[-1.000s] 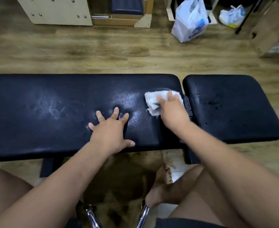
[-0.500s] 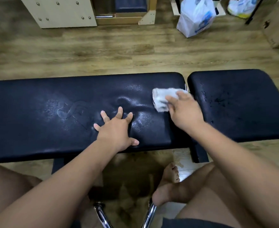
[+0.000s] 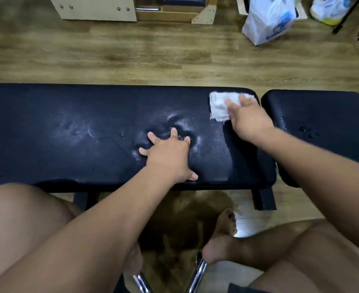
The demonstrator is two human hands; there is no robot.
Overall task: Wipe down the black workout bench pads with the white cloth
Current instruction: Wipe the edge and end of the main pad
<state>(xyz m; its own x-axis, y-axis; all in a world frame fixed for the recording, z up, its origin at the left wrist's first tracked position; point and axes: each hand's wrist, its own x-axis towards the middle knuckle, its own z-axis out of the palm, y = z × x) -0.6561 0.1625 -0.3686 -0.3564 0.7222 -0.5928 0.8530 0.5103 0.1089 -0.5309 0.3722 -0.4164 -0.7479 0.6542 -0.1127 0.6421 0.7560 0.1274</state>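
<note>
The long black bench pad stretches across the view, with wet smears shining near its middle. A shorter black pad adjoins it on the right, with a few drops on it. The white cloth lies bunched at the long pad's far right corner. My right hand presses on the cloth with straight fingers and covers its right part. My left hand rests flat on the long pad's middle, fingers spread.
Wooden floor lies beyond the bench. A white plastic bag stands at the back right, a light cabinet at the back left. My bare legs and a foot are under the near edge, beside chrome tubes.
My right hand has slid the cloth away from me, toward the far right corner of the long pad. My left hand has stayed planted in the middle.
</note>
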